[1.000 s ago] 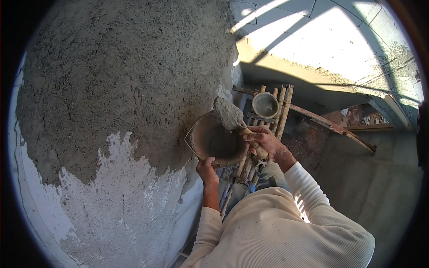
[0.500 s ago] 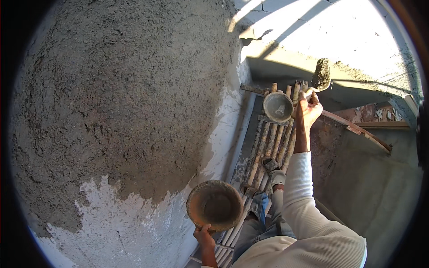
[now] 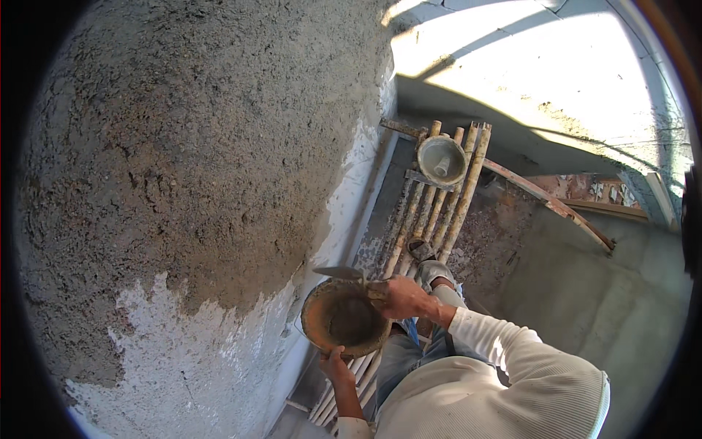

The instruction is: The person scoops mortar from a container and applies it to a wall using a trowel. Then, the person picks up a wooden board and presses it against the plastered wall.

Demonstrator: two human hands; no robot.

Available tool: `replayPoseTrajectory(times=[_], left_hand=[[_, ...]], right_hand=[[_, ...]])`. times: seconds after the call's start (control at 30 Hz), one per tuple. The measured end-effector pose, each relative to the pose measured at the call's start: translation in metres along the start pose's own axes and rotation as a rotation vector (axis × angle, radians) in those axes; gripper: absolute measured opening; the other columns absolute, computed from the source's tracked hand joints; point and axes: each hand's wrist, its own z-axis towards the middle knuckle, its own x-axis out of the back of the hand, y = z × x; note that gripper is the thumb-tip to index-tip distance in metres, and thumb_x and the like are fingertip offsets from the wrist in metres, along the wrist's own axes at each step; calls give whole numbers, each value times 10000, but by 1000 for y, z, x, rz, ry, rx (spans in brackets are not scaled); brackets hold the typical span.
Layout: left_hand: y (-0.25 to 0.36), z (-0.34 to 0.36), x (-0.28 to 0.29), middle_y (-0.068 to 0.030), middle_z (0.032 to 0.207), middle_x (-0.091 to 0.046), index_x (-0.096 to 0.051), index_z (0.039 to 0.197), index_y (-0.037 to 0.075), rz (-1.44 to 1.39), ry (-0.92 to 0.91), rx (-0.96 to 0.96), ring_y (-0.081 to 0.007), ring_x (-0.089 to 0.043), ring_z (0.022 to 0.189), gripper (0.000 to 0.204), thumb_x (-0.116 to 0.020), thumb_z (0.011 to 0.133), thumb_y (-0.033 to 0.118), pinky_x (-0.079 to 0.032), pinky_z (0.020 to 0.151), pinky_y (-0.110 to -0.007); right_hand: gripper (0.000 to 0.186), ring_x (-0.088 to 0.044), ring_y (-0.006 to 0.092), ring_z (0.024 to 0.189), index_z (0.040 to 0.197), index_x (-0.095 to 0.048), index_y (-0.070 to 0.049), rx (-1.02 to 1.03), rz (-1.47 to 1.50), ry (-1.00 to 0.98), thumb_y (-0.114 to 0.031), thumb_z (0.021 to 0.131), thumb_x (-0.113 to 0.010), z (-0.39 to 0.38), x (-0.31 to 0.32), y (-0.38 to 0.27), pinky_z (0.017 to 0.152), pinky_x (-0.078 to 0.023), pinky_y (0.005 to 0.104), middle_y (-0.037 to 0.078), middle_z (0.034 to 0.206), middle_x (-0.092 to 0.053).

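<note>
A round mortar pan (image 3: 329,317), dark and crusted with an orange-brown inside, is held at its lower rim by my left hand (image 3: 338,366). My right hand (image 3: 406,296) is closed round the handle of a trowel, whose grey blade (image 3: 335,271) lies across the pan's upper rim with no visible heap on it; whether it touches the rim I cannot tell. Directly left of them rises a wall (image 3: 183,161), rough grey mortar above and whitish surface along the bottom.
I stand on scaffolding of several crusted poles (image 3: 461,205), beside the wall. A second round bowl (image 3: 441,160) with greyish contents and an object inside rests at the far end. A long reddish board (image 3: 541,196) slants right. A sunlit block wall (image 3: 541,58) is beyond; rubble lies below.
The trowel, carrying mortar earlier, went out to the upper right and is now back at the pan, its heap gone from view. The pan sits lower in the picture than a second ago.
</note>
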Motion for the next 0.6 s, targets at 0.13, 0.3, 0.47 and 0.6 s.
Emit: replayPoseTrajectory(times=[0.13, 0.3, 0.47, 0.6], left_hand=[[29, 11, -37, -44, 963, -697, -703, 1033, 20, 206, -115, -53, -176, -663, 777, 269, -714, 766, 56, -543, 649, -342], [98, -2, -104, -5, 861, -680, -720, 918, -20, 376, -415, -314, -110, -605, 741, 139, -693, 798, 44, -495, 698, -303], [149, -13, -124, -27, 635, -599, -628, 740, -14, 484, -433, -593, -104, -522, 600, 158, -696, 820, 104, -465, 611, -342], [191, -35, -141, -32, 614, -562, -583, 714, 0, 427, -512, -704, -122, -514, 587, 197, -698, 830, 108, -461, 613, -356]], right_hand=[[345, -742, 392, 916, 1074, -753, -19, -314, -406, -598, -254, 823, -718, 5, 37, -36, 800, -598, 466, 246, 1064, -737], [138, -746, 323, 778, 860, -751, -37, 326, -789, -361, -161, 831, -697, -9, 8, -40, 692, -603, 466, 178, 875, -726], [132, -762, 308, 848, 851, -769, -49, 108, -944, -245, -141, 871, -677, 14, 98, -132, 718, -605, 441, 163, 866, -742], [131, -759, 337, 803, 846, -749, -33, 217, -1039, -101, -152, 841, -693, 24, 102, -107, 713, -598, 458, 187, 855, -742]])
